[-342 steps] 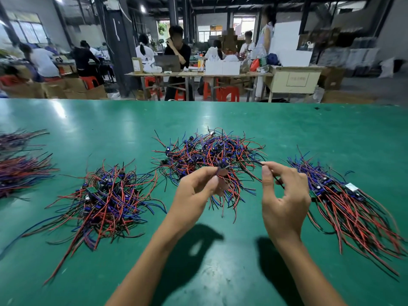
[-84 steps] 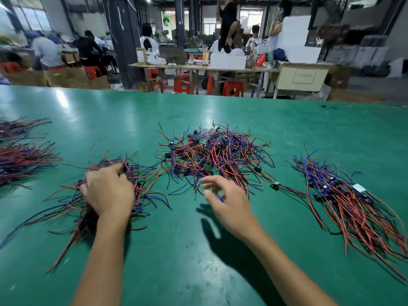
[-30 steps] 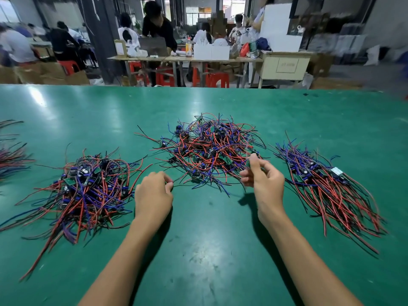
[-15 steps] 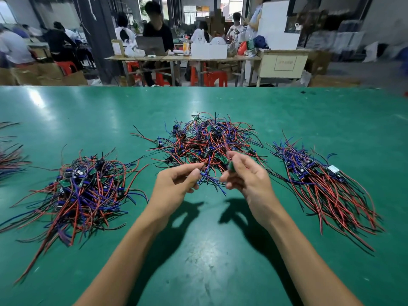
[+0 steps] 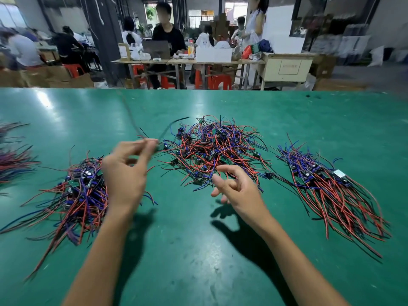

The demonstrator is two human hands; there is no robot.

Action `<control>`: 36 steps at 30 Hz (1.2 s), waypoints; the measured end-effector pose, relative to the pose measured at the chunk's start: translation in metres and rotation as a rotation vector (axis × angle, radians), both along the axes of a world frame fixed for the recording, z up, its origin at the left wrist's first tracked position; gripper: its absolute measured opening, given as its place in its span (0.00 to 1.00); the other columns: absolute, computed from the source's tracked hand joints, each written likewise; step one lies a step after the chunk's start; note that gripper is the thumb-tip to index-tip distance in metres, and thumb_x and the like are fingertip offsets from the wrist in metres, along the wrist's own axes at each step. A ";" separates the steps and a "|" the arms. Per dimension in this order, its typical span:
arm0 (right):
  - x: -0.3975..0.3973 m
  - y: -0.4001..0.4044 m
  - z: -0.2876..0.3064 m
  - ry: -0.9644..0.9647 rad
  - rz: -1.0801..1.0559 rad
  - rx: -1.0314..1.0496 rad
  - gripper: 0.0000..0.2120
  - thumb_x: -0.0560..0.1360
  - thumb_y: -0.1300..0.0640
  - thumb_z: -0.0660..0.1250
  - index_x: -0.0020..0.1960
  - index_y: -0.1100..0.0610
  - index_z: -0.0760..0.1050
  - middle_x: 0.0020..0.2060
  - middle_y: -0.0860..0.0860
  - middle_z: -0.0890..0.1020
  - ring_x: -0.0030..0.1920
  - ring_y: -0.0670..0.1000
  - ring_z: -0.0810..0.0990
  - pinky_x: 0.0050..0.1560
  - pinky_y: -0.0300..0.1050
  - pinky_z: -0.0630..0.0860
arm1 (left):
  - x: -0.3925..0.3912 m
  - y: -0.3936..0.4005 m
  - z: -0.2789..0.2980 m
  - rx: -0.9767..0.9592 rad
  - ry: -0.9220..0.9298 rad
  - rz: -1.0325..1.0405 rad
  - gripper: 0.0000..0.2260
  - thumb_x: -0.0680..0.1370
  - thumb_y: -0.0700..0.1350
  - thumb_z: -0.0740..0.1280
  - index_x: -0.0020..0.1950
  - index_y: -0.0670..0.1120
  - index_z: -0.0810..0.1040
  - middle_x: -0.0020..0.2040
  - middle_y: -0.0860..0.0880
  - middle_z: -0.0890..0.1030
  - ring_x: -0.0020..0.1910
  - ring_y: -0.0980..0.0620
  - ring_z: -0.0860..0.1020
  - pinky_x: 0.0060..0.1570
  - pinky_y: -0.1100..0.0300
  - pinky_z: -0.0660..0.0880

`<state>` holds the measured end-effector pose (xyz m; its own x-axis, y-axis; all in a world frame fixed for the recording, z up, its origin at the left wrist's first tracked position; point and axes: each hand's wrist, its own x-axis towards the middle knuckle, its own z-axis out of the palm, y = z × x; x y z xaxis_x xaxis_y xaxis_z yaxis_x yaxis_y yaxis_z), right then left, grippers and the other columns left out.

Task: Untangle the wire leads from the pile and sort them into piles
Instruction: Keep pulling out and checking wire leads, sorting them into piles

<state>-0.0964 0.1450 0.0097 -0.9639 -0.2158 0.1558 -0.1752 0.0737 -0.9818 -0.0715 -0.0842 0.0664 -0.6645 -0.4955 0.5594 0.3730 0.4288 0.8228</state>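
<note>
left hand (image 5: 124,173) pinches one blurred thin wire lead (image 5: 170,127); right hand (image 5: 237,191) loose, holding nothing. sorted red-and-blue lead piles flank the tangled middle pile (image 5: 216,146), still large

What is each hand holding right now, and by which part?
The left hand pinches a wire lead between thumb and fingertips, near its small board end; blur hides the exact grip. The right hand holds nothing.

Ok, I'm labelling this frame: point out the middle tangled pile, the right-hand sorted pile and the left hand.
middle tangled pile (image 5: 217,152), head view, its centre
right-hand sorted pile (image 5: 326,191), head view, mid-bundle
left hand (image 5: 124,173), head view, back of hand
</note>
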 end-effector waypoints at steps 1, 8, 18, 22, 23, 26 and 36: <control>-0.001 0.000 -0.003 0.082 -0.097 0.104 0.11 0.77 0.46 0.72 0.57 0.44 0.77 0.38 0.48 0.86 0.37 0.46 0.83 0.38 0.38 0.77 | 0.002 -0.019 0.001 -0.158 0.048 0.214 0.09 0.78 0.49 0.73 0.54 0.46 0.86 0.48 0.48 0.85 0.47 0.50 0.81 0.46 0.54 0.76; -0.010 -0.019 -0.023 0.392 -0.301 0.885 0.17 0.82 0.48 0.63 0.69 0.50 0.76 0.59 0.49 0.77 0.61 0.52 0.72 0.61 0.49 0.69 | 0.017 -0.100 -0.015 -0.233 -0.536 0.605 0.20 0.72 0.42 0.76 0.63 0.52 0.83 0.47 0.36 0.82 0.55 0.37 0.72 0.50 0.47 0.74; -0.001 -0.001 -0.011 0.621 -0.514 0.471 0.07 0.77 0.64 0.72 0.51 0.53 0.85 0.45 0.46 0.81 0.49 0.51 0.77 0.48 0.49 0.75 | 0.019 -0.006 0.005 -0.649 -0.384 -0.216 0.33 0.65 0.49 0.68 0.70 0.67 0.71 0.74 0.64 0.64 0.70 0.59 0.61 0.59 0.59 0.53; 0.003 0.005 0.002 0.787 -0.484 0.372 0.08 0.77 0.65 0.71 0.50 0.54 0.85 0.46 0.48 0.80 0.49 0.49 0.78 0.51 0.40 0.74 | 0.010 0.033 -0.010 -0.705 -0.368 -0.351 0.17 0.79 0.56 0.69 0.68 0.64 0.75 0.69 0.69 0.70 0.71 0.68 0.63 0.66 0.55 0.53; 0.003 0.006 0.005 0.813 -0.473 0.355 0.08 0.77 0.66 0.71 0.50 0.55 0.84 0.46 0.49 0.80 0.49 0.49 0.79 0.51 0.39 0.74 | 0.008 0.035 -0.013 -0.674 -0.369 -0.393 0.13 0.80 0.54 0.69 0.64 0.64 0.78 0.64 0.69 0.75 0.69 0.68 0.67 0.66 0.56 0.55; 0.004 0.009 0.010 0.875 -0.440 0.315 0.09 0.77 0.69 0.70 0.51 0.58 0.84 0.48 0.51 0.81 0.51 0.46 0.80 0.54 0.38 0.75 | 0.008 0.034 -0.012 -0.388 -0.403 -0.554 0.05 0.76 0.48 0.74 0.50 0.57 0.85 0.46 0.62 0.85 0.52 0.65 0.80 0.57 0.65 0.71; 0.006 -0.004 0.008 0.283 -0.375 0.017 0.10 0.78 0.43 0.69 0.46 0.48 0.78 0.38 0.48 0.84 0.35 0.49 0.85 0.38 0.44 0.79 | 0.003 0.045 -0.020 -0.103 -0.315 -0.535 0.06 0.74 0.40 0.76 0.47 0.50 0.87 0.40 0.53 0.85 0.29 0.56 0.75 0.31 0.66 0.72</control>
<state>-0.0905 0.1413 0.0178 -0.8961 0.1351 0.4228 -0.3936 0.1984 -0.8976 -0.0685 -0.0395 0.0462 -0.9463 -0.0030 0.3232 0.3038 0.3330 0.8927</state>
